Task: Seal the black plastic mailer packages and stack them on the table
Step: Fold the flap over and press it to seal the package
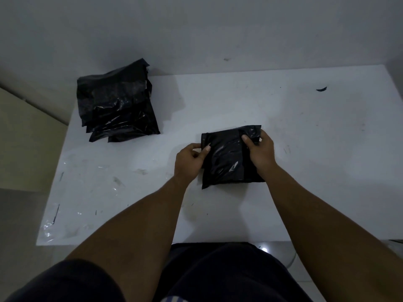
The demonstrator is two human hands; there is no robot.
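Note:
A black plastic mailer package lies on the white table, near its middle. My left hand pinches the package's left edge between thumb and fingers. My right hand grips its right side near the top corner, thumb on the upper face. A stack of several black mailer packages sits at the table's far left corner, apart from both hands.
A small dark scrap lies at the table's far right. Clear film bits and dark marks dot the near left part of the table. A pale wall stands behind the table. My dark-clothed legs are below the front edge.

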